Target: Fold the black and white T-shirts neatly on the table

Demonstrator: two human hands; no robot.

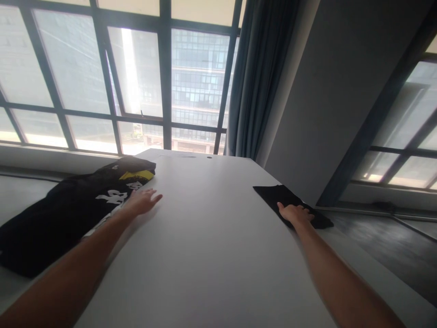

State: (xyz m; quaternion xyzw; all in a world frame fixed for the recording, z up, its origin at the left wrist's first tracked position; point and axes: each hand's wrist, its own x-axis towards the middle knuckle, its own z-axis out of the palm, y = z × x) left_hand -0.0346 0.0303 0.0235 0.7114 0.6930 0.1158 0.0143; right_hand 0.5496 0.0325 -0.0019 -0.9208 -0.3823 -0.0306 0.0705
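Observation:
My left hand [142,201] reaches out over the white table [205,228], fingers spread and holding nothing, right beside a pile of black clothes [64,209] with white lettering and a yellow patch. My right hand [296,213] lies flat on a folded black cloth [283,197] at the table's right edge, fingers pressed onto it and partly over the edge.
Large windows [136,77] fill the wall behind the table. A dark curtain [259,77] hangs at the corner beside a grey wall [341,91]. The dark floor [392,241] lies to the right, below the table's edge.

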